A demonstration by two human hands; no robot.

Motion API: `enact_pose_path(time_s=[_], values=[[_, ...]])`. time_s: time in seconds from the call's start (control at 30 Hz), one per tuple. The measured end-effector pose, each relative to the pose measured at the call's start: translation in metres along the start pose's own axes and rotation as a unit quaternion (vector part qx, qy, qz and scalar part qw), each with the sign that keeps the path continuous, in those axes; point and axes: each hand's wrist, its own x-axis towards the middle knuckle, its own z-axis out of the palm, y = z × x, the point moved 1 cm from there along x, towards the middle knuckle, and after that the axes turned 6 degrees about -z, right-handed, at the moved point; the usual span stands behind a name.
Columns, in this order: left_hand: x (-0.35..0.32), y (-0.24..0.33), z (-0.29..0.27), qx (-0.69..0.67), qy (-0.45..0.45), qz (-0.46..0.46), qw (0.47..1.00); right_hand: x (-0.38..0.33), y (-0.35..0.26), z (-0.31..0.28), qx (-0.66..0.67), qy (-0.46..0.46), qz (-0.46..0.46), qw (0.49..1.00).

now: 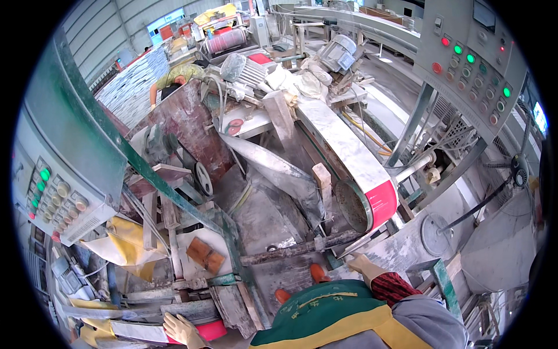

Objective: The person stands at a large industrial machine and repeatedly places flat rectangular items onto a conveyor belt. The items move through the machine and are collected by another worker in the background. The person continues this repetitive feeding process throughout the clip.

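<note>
My left hand (183, 330), in a cream glove, is at the lower left with its fingers spread. It lies on the red end (212, 330) of a long low machine part, beside a white strip (138, 331). My right hand (365, 266), also gloved, is right of my green apron (314, 308). Its fingers stretch leftward and look unclosed, near a dusty floor-level ledge (407, 239) below the belt machine. I see nothing held in either hand. The belt machine has a white top (343, 142) and a red rounded end (382, 205).
Control panels with lit buttons stand at left (64, 189) and right (471, 70). A green post (174, 200) slants between. A dusty bar (302, 247) crosses before my orange shoes (318, 273). Another person (177, 75) bends behind a reddish-brown board (186, 128). Motors (338, 52) stand farther back.
</note>
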Motion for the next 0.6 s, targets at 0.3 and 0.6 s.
enact_pose_path(time_s=[0.3,0.6], values=[[-0.005,0.011,0.002,0.003,0.009,0.003,1.0,0.023,0.006,0.017,-0.011,-0.048,-0.069,0.996],[-0.013,0.015,-0.006,-0.008,0.026,-0.001,1.0,0.011,0.001,0.018,0.069,-0.038,-0.027,0.997]])
